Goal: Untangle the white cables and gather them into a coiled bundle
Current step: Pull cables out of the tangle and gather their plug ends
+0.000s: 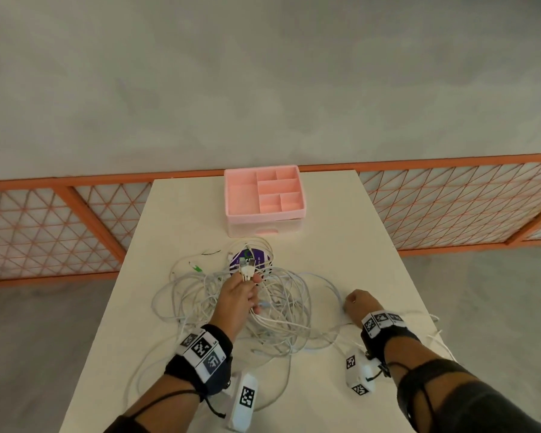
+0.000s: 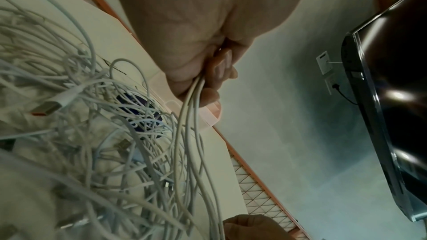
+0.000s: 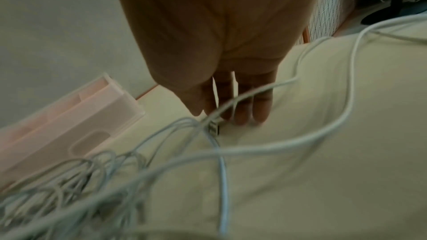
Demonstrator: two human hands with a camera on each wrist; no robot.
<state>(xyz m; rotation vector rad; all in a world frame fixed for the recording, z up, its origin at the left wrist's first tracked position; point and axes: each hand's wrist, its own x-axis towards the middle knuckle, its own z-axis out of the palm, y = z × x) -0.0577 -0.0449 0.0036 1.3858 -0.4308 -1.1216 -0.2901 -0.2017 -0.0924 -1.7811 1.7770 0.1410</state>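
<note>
A loose tangle of white cables (image 1: pixel 272 307) covers the middle of the cream table (image 1: pixel 341 245). My left hand (image 1: pixel 247 281) is raised over the tangle and pinches a bunch of several plug ends (image 1: pixel 246 270). In the left wrist view the left hand (image 2: pixel 208 87) holds those strands (image 2: pixel 191 109) as they run down into the pile (image 2: pixel 104 134). My right hand (image 1: pixel 349 304) is low on the table at the tangle's right side. In the blurred right wrist view the right hand (image 3: pixel 221 116) has straight fingers, tips by a small connector (image 3: pixel 213 127), and I see no grip.
A pink compartment organizer (image 1: pixel 231 195) with a drawer stands at the table's far edge. A purple disc (image 1: pixel 250 257) lies under the cables, and a green-tipped connector (image 1: pixel 196 268) lies to the left. Loose cable runs toward the right edge (image 1: pixel 431 320). An orange mesh fence (image 1: pixel 450 201) stands beyond the table.
</note>
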